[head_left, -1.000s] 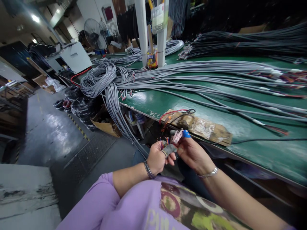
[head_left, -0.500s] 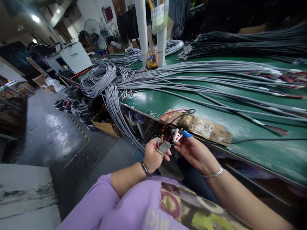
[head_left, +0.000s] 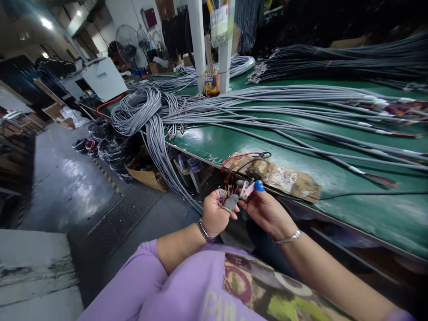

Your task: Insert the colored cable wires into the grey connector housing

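Note:
My left hand (head_left: 216, 213) is closed around a cable's end, with thin coloured wires (head_left: 229, 191) fanning out above the fingers. Grey wrapping (head_left: 230, 203) covers a fingertip there. Close beside it, my right hand (head_left: 265, 213) pinches a small pale pink clip-like tool (head_left: 247, 190). A blue cover (head_left: 259, 186) sits on the right thumb. The clip's jaws are at the wires' side, but whether they bite a wire is too small to tell. Grey cables (head_left: 174, 174) hang over the table's edge toward my left hand.
The green table (head_left: 351, 214) carries long grey cables (head_left: 284, 96) and a coil (head_left: 138, 111). A taped cardboard piece (head_left: 287, 178) lies at its near edge. Behind stand white posts (head_left: 224, 62) and black cable bundles (head_left: 334, 62). An open carton (head_left: 147, 171) is on the floor.
My right hand has moved slightly left, with the pink clip a little closer to the wires. The left hand keeps its hold on the cable end. The view has shifted slightly.

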Demonstrator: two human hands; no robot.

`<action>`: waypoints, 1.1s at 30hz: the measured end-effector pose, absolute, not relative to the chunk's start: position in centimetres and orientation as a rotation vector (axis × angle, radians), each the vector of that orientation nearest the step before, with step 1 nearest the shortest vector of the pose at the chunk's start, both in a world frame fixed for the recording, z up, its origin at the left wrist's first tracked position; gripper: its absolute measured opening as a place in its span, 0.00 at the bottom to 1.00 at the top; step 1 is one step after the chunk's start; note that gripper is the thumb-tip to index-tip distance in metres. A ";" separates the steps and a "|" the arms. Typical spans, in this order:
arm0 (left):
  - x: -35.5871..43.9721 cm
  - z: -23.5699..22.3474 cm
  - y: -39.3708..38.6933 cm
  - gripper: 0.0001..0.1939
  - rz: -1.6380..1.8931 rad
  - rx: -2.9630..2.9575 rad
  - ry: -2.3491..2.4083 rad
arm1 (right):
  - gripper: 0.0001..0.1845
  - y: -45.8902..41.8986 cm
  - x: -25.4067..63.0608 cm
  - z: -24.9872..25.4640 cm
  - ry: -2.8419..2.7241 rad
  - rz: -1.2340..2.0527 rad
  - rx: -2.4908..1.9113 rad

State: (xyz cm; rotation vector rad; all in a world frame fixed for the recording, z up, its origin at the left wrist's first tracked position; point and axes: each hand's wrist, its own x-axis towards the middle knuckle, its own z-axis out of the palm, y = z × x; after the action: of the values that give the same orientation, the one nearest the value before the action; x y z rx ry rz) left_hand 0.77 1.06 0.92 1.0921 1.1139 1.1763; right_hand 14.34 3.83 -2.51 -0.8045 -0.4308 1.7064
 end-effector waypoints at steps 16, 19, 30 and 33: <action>0.9 0.5 1.3 0.19 1.172 1.058 1.135 | 0.14 3.7 13.5 -1.6 -0.229 1.653 -0.806; 0.9 0.7 1.1 0.19 1.136 1.097 1.154 | 0.13 3.7 13.4 -1.7 -0.234 1.645 -0.808; 0.9 0.7 1.1 0.20 1.114 1.083 1.137 | 0.14 3.3 13.3 -1.6 -0.248 1.708 -0.761; 0.8 0.3 0.9 0.21 1.102 1.045 1.133 | 0.17 2.8 13.7 -2.0 -0.245 1.779 -0.744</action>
State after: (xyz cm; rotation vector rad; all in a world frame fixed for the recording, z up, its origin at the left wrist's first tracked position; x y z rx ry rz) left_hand 0.78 0.92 0.29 1.0450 1.1335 1.1023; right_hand 13.73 2.81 -1.97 -0.7438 -0.2454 1.7790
